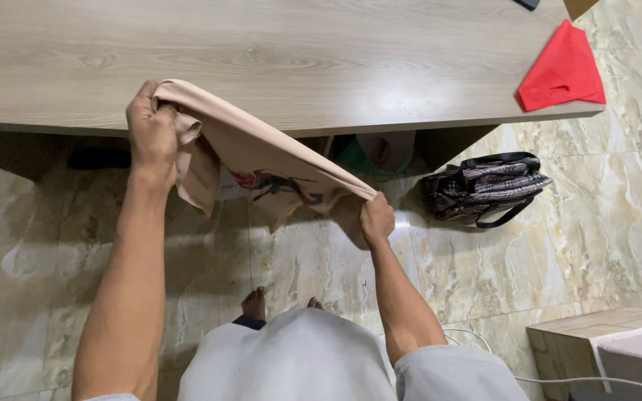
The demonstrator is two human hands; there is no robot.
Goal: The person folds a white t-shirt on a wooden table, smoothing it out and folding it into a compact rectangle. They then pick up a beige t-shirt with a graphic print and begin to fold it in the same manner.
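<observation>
Both our hands are clenched on a beige printed cloth garment (261, 152): left hand (151, 126) by the pale wooden table (321, 59) edge, right hand (377, 219) lower, above the marble floor (484, 267).

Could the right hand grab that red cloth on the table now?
Probably not right away: the right hand is gripping the beige garment, as is the left hand. The red cloth lies uncovered at the table's far corner.
</observation>
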